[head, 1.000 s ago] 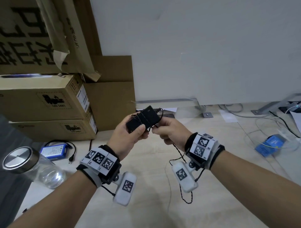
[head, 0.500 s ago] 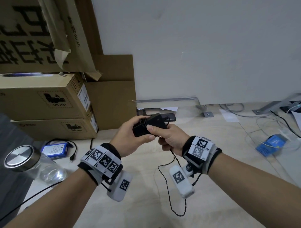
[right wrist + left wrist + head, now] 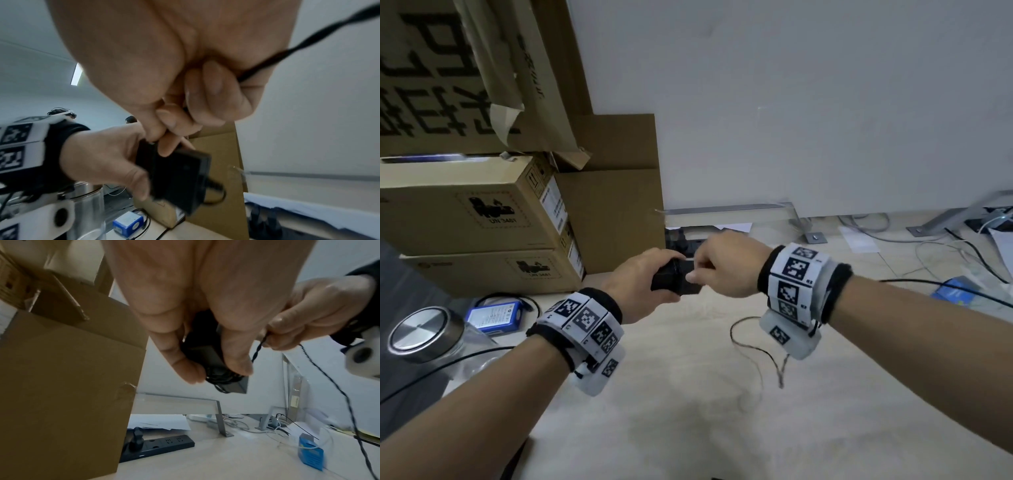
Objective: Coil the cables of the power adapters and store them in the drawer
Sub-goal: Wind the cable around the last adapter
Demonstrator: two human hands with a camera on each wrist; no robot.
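Observation:
My left hand (image 3: 650, 281) grips a black power adapter (image 3: 676, 282) above the pale table, thumb on one side and fingers on the other (image 3: 213, 356). Several turns of its thin twisted black cable are wound round the adapter body (image 3: 180, 177). My right hand (image 3: 719, 270) sits just right of the adapter and pinches the cable (image 3: 260, 345) between thumb and curled fingers. The loose tail of the cable (image 3: 746, 339) hangs under my right wrist toward the table. No drawer is in view.
Stacked cardboard boxes (image 3: 482, 212) stand at the left. A black power strip (image 3: 164, 444) lies behind the hands by the wall. A glass jar with a metal lid (image 3: 421, 334) and a blue battery pack (image 3: 494, 313) are at left; a blue box (image 3: 955, 291) and loose wires at right.
My right hand has swung from below the adapter up and over its right side, carrying the cable round it. The hanging tail has grown shorter and drifted right. My left hand has turned the adapter.

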